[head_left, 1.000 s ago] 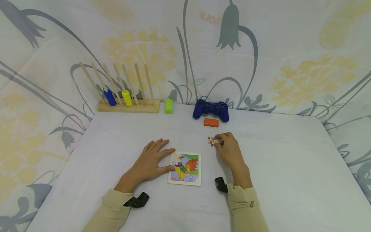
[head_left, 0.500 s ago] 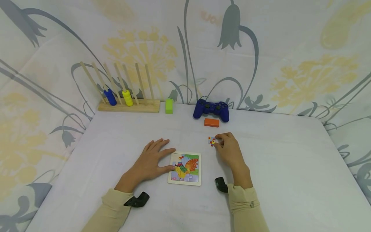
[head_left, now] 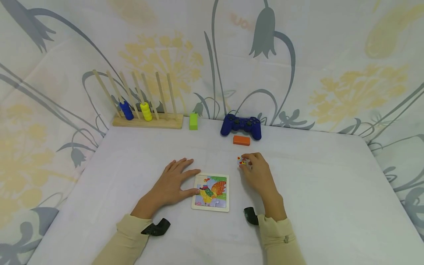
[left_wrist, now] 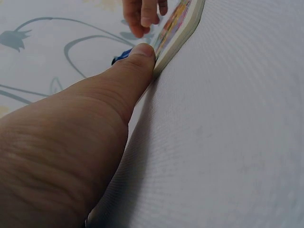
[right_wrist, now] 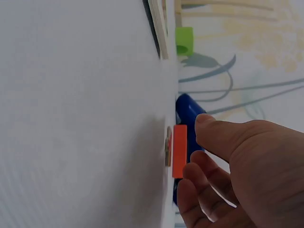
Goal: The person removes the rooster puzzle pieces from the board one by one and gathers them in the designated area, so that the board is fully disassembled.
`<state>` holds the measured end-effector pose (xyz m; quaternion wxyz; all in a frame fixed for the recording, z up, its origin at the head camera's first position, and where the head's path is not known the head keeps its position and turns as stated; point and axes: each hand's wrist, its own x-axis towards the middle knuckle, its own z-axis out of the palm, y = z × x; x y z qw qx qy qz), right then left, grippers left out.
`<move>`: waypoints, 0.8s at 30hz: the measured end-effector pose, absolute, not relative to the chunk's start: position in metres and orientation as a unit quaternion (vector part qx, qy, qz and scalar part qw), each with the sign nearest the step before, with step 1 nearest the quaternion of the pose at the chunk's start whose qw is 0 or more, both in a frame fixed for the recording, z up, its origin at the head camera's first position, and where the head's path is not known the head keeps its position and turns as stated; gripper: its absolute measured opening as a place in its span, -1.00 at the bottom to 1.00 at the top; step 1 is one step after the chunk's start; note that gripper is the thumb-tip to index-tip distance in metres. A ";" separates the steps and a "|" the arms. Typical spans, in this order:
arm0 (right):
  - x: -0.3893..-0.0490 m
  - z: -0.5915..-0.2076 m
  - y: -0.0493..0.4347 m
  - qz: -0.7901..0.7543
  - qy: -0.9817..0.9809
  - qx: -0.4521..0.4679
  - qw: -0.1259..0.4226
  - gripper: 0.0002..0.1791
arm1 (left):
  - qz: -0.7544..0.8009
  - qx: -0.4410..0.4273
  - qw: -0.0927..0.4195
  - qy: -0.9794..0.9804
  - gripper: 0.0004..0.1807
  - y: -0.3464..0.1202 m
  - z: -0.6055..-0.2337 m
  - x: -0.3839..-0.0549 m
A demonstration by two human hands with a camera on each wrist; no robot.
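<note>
In the head view my left hand (head_left: 167, 186) lies spread at the left side of a small framed jigsaw puzzle (head_left: 210, 210) with a hen picture. Its thumb overlaps the left rim, and the index fingertip is at the top left corner. The left wrist view shows the thumb against the edge of the frame (left_wrist: 179, 45). To the right, my right hand (head_left: 259, 175) hovers over a small colourful puzzle piece (head_left: 239, 161), partly covering it. The piece (right_wrist: 168, 147) lies flat on the table in the right wrist view, with thumb and fingers apart above it.
An orange block (head_left: 241, 140) and a dark blue game controller (head_left: 241, 125) stand just beyond the right hand. Farther left are a green block (head_left: 193, 121) and a wooden peg rack (head_left: 165, 121) with blue and yellow beads. A patterned cloth (head_left: 298, 73) rises behind the table.
My right hand has shifted slightly left, so its fingers now cover more of the puzzle piece. The left hand and the framed puzzle have stayed in place.
</note>
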<state>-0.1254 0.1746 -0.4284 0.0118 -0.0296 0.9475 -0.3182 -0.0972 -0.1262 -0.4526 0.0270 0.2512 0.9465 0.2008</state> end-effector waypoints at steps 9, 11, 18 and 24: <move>-0.109 -0.417 0.142 -0.300 0.946 -0.112 0.055 -0.72 | 0.206 0.251 0.033 0.945 -0.28 -0.128 -0.451 -0.097; -0.107 -0.416 0.136 -0.301 0.943 -0.124 0.068 -0.73 | 0.204 0.251 0.031 0.946 -0.28 -0.128 -0.452 -0.097; -0.102 -0.413 0.123 -0.290 0.939 -0.157 0.099 -0.77 | 0.203 0.254 0.027 0.945 -0.29 -0.128 -0.454 -0.098; -0.101 -0.416 0.121 -0.259 0.944 -0.173 0.112 -0.74 | 0.201 0.257 0.028 0.945 -0.28 -0.128 -0.454 -0.098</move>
